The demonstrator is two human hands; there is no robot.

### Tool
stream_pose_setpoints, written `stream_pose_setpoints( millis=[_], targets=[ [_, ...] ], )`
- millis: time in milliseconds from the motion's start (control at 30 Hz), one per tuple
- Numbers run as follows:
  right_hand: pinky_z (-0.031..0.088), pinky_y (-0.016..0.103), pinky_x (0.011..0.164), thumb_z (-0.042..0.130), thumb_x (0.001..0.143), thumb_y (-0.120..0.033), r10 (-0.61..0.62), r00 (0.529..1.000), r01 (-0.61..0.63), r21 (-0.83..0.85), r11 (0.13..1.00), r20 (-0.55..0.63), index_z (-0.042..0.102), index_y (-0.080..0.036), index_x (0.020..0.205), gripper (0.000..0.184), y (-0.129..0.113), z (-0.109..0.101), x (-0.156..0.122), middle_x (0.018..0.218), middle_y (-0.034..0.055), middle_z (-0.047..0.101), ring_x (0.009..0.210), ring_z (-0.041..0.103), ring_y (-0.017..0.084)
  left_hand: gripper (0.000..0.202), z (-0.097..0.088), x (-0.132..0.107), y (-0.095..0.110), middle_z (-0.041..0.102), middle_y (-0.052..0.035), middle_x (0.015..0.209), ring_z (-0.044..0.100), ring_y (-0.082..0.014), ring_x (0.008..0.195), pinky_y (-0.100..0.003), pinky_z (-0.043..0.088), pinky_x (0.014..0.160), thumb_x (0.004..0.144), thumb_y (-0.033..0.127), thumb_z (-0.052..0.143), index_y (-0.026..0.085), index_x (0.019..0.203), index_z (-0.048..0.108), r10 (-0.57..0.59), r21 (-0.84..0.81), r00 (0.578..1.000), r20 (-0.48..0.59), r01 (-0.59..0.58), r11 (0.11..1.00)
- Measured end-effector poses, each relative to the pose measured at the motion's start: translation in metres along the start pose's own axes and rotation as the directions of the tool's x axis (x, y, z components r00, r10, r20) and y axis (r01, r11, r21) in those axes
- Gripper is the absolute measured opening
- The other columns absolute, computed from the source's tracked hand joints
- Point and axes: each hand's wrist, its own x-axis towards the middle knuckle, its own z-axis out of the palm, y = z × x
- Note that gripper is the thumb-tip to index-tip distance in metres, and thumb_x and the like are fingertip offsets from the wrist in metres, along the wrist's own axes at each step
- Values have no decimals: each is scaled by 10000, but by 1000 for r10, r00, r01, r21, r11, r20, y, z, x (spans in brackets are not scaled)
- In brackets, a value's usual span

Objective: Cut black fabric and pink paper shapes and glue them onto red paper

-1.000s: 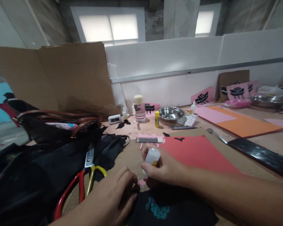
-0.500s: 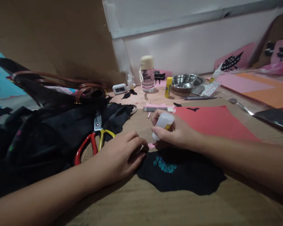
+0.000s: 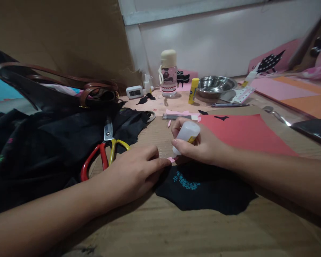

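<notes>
My right hand (image 3: 200, 146) grips a small white glue bottle (image 3: 186, 134), tilted with its tip down on a little pink paper scrap (image 3: 171, 159). My left hand (image 3: 133, 173) lies beside it, fingers curled, fingertips pressing the pink scrap and the edge of a black paper cut-out (image 3: 205, 191) that carries a patch of teal glitter (image 3: 186, 181). Both rest on the brown cardboard work surface (image 3: 176, 228).
Red- and yellow-handled scissors (image 3: 104, 153) lie on black cloth (image 3: 42, 150) at the left, by a dark handbag (image 3: 53, 94). A red paper sheet (image 3: 243, 134), a steel bowl (image 3: 216, 85), a drinking bottle (image 3: 168, 73), a yellow glue stick (image 3: 194, 91) and orange and pink sheets (image 3: 296, 96) lie beyond.
The camera has tilted down, so the table fills the view. My hands stay on the pink scrap; the bottle's tip stays down and the left fingers have slid slightly toward it.
</notes>
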Motion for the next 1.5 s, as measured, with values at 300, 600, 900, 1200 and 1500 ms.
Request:
stream_pose_setpoints(
  millis=[300, 600, 900, 1200, 1500],
  targets=[
    [354, 257, 478, 622, 816, -270, -43, 995, 41, -22, 999, -88, 462, -236, 790, 166, 1, -3, -1, 640, -65, 464, 537, 435, 109, 322, -2, 4, 2, 576, -27, 796, 539, -189, 651, -293, 380, 552, 1001, 184, 460, 199, 1253, 659, -25, -3, 998, 57, 25, 1000],
    [380, 269, 491, 633, 833, -290, -80, 997, 79, -51, 996, -16, 472, -226, 788, 179, 1, 2, -2, 657, -43, 507, 557, 490, 124, 310, -1, 2, 0, 598, -20, 765, 558, -196, 643, -302, 387, 557, 1003, 187, 459, 204, 1240, 658, 8, 20, 1000, 25, -9, 1000],
    [389, 286, 530, 635, 843, -328, -109, 994, 108, -113, 988, -7, 493, -207, 815, 188, 3, 6, 0, 695, -31, 512, 594, 488, 134, 289, 2, 1, 0, 649, -35, 799, 602, -211, 672, -324, 445, 589, 984, 175, 491, 194, 1218, 660, 8, 6, 1000, 29, -8, 1000],
    [394, 294, 536, 621, 813, -302, -51, 997, 45, -94, 995, -66, 484, -225, 791, 159, 2, 6, -2, 642, -41, 514, 583, 498, 146, 317, -1, 2, 1, 645, -41, 770, 614, -224, 654, -334, 459, 570, 998, 195, 461, 189, 1232, 675, -12, 10, 998, 54, 12, 1000],
    [386, 292, 515, 619, 805, -333, -9, 997, -2, -135, 991, -77, 439, -247, 742, 209, 0, 4, 0, 632, -34, 509, 583, 486, 149, 320, -1, 3, 1, 648, -41, 764, 611, -209, 652, -319, 460, 570, 996, 197, 465, 173, 1229, 683, -12, 8, 998, 56, 12, 1000]
  ],
)
